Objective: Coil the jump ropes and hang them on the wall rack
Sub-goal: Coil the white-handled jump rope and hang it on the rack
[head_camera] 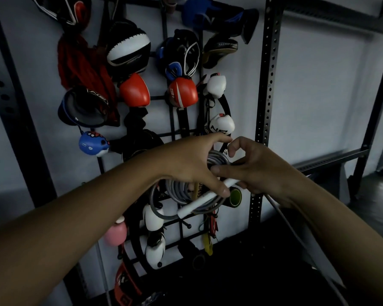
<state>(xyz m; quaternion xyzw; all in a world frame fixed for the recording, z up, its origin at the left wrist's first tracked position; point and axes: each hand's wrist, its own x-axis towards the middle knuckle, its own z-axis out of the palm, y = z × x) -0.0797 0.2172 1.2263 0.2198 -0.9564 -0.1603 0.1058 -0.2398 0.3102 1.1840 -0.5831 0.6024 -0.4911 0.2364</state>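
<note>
rope coil before wall rack | boxing gloves above

Red boxing gloves; white gloves; blue toy.

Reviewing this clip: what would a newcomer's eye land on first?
Centre frame, the left hand and right hand hold a coiled grey jump rope with a white handle before the wall rack. Above, two red boxing gloves stand out among the hanging gear.
</note>
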